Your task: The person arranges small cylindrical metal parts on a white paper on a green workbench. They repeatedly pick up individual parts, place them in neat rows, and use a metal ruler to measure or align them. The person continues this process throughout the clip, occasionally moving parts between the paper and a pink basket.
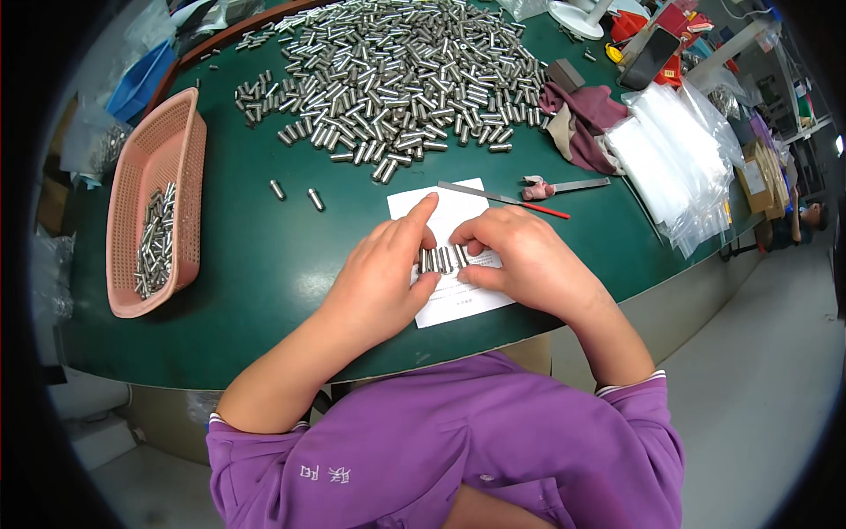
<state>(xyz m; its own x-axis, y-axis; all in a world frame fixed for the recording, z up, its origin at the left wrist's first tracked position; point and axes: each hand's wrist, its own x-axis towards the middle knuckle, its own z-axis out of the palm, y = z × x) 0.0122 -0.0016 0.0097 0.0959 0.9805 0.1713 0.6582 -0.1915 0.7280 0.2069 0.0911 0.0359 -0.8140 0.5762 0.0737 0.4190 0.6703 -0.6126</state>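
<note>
Few pinched, plenty apparently left!
Left hand (374, 273) and right hand (533, 264) pinch opposite ends of the metal pin row (444, 259) on paper (463, 305); pink basket (132, 189) holds some, bench (251, 238) heap (414, 79) dwarfs both.

Showing two white embroidered characters (324, 474) on the left chest of a purple shirt (423, 432). Bearing small rows of dark print on a white sheet (449, 309) lying on the worktop (256, 264), running too fine for reading. Also carrying a pale label (754, 177) on a cardboard box (775, 167) toward the right, likewise blurring past reading.
</note>
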